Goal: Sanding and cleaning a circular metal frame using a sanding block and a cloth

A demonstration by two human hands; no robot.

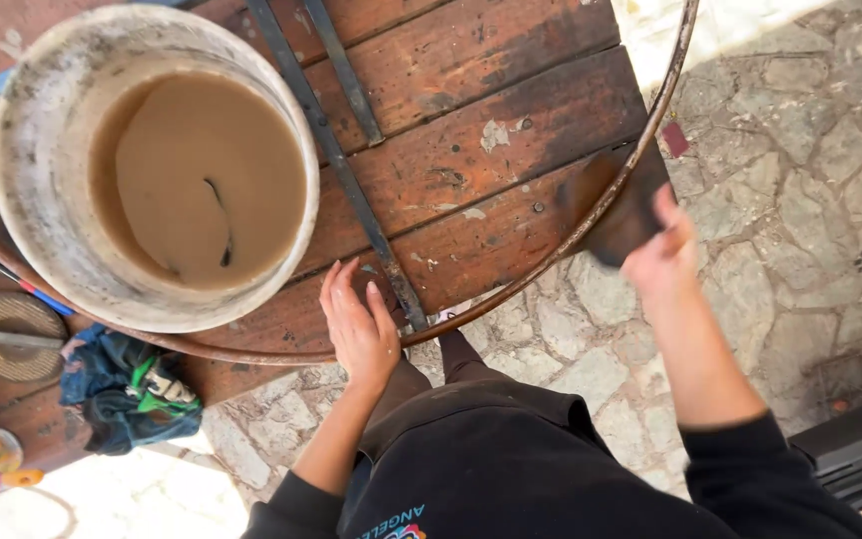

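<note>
Hands work at the rim [511, 289] of a round wooden table [471, 150]. Left hand [359, 324] lies flat and open on the boards just inside the rusty metal rim, fingers together, holding nothing. Right hand [662, 252] is closed on a dark pad [619, 205], blurred, pressed against the rim at the table's edge, well apart from the left hand. Bucket [47, 170] of muddy water stands on the table beyond the left hand, near a rag [117, 384]
</note>
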